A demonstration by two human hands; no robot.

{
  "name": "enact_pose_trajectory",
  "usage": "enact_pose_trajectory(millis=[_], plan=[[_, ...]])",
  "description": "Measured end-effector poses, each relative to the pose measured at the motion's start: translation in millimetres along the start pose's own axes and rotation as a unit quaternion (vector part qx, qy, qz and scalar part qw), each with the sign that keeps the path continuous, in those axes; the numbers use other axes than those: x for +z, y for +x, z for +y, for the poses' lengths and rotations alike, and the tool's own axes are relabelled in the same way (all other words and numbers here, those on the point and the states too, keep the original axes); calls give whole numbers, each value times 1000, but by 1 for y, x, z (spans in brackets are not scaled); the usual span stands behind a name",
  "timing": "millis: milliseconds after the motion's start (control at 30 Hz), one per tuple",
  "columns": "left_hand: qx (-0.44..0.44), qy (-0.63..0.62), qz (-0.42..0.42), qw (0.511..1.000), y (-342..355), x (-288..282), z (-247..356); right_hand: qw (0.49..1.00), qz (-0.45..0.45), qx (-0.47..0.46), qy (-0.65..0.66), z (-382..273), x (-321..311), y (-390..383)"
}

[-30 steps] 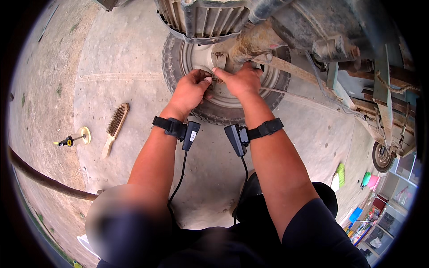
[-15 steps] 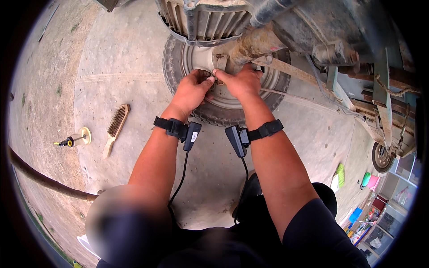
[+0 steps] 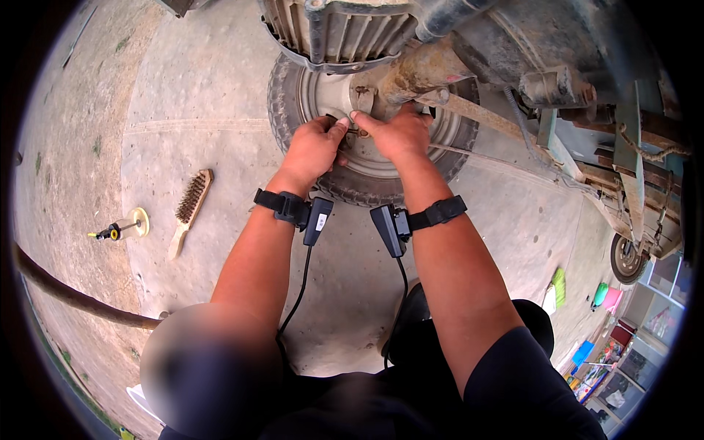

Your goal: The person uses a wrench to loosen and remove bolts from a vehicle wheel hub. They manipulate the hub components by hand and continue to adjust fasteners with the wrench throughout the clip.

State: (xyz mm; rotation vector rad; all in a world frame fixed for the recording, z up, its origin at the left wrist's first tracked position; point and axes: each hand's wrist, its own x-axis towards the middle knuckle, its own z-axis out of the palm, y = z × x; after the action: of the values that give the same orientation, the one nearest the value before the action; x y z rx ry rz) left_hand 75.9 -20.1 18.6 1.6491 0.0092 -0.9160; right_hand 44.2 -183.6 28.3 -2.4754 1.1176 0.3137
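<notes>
Slightly upward is shifted the thumb [image 3: 339, 127] of the left hand [image 3: 308, 151] since the earlier frame; the right hand [image 3: 402, 138] is kept almost unmoved. Fine finger work seems in hand at a small metal fitting [image 3: 362, 133], near the middle of the wheel [image 3: 364, 168]. Whether either grip is closed on anything cannot be told. For the next move, a steady, precise pinch seems needed.

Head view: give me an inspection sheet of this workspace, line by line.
Surface: concrete floor, seam line across it, small dark marks.
Things at hand: treaded wheel, partly hidden by ribbed metal housing.
Clutter: wire brush, round-based item with black-and-yellow end, both at left.
Hands: left hand and right hand near the wheel's middle; grip unclear.
Cables: two black cables from wrist boxes toward the body.
Surroundings: smaller wheel, blue item at right.
</notes>
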Motion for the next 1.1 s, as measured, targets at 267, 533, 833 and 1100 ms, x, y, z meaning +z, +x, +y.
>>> enact_pose_trajectory(millis=[267,533,833,1100], plan=[[-22,12,-7,1000,1,-2,-1,1000,0,1,1,2,3,2],[-5,9,-15,1000,6,-4,-8,1000,3,-5,3,0,1,-1],[3,-11,2,1000,2,0,-4,1000,15,-13,-8,3,5,3],[30,-37,-12,999,1,-1,-10,1000,14,-8,3,1,3,0]])
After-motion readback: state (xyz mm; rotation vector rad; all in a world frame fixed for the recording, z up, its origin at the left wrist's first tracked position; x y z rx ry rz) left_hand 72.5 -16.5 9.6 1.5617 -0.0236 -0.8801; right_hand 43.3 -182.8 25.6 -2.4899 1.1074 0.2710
